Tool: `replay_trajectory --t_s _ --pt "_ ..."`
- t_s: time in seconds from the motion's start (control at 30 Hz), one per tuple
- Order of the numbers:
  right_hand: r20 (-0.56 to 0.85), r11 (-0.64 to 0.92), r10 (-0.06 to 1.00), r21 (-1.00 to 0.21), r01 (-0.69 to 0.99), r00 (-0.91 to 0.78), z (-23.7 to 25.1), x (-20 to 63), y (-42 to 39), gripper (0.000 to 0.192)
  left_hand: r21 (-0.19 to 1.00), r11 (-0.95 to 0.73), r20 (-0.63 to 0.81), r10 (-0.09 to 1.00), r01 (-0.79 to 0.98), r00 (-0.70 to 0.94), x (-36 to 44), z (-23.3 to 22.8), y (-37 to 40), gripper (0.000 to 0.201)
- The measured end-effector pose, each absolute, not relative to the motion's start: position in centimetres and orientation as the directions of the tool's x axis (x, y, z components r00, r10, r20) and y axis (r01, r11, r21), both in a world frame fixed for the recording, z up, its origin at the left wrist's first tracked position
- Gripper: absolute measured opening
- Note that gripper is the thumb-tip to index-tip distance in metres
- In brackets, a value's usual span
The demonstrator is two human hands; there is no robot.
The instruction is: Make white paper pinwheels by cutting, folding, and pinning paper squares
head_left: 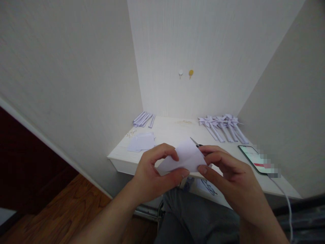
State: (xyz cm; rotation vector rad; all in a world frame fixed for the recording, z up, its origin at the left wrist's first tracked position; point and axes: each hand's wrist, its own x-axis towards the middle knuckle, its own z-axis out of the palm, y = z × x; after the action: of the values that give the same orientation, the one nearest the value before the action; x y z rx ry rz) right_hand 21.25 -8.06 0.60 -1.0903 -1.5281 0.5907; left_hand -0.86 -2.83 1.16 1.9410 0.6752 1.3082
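Between my two hands is a piece of white paper (187,156), raised over the table's front edge, with a faint crease and a pointed upper corner. My left hand (158,171) grips its left side, thumb along the lower edge and fingers curled at the back. The lower right corner is pinched by my right hand (225,169) between thumb and fingers. Just behind the paper lie scissors (195,141), mostly hidden, one blade tip showing. A few loose white paper sheets (142,141) rest to the left of my hands.
Rolled paper sticks (143,119) are piled at the back left. Several paper pinwheels (223,127) on sticks lie at the back right. A phone (256,159) with a white cable (285,196) is on the right. Walls enclose the white table (172,132) on three sides.
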Motion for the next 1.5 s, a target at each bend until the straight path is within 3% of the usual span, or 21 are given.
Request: replay_trajectory --t_s 0.33,0.57,0.63,0.8,1.2,1.5 --pt "0.404 0.387 0.904 -0.912 0.139 0.140 0.7 20.4 -8.6 0.011 0.725 -0.685 0.619 0.696 0.075 0.363 0.1 1.6 -3.9 0.016" --pt "0.446 0.420 0.863 -0.895 0.151 0.240 1.3 20.0 -9.4 0.011 0.801 -0.598 0.572 0.751 -0.028 0.330 0.7 1.6 -4.7 0.047" --pt "0.456 0.425 0.857 -0.889 0.172 0.240 1.5 20.0 -9.6 0.011 0.828 -0.560 0.528 0.778 -0.006 0.341 0.7 2.4 -4.8 0.042" --pt "0.467 0.429 0.866 -0.878 0.215 0.178 1.8 19.9 -10.2 0.010 0.816 -0.571 0.506 0.782 0.092 0.364 0.8 4.7 -5.3 0.003" --pt "0.444 0.410 0.877 -0.891 0.193 0.187 2.0 19.8 -10.8 0.013 0.835 -0.549 0.499 0.788 0.045 0.361 0.7 4.6 -5.5 0.008" --pt "0.398 0.379 0.856 -0.917 0.123 0.331 1.8 20.0 -10.8 0.025 0.899 -0.438 0.410 0.837 -0.005 0.363 0.8 4.0 -5.5 0.009"
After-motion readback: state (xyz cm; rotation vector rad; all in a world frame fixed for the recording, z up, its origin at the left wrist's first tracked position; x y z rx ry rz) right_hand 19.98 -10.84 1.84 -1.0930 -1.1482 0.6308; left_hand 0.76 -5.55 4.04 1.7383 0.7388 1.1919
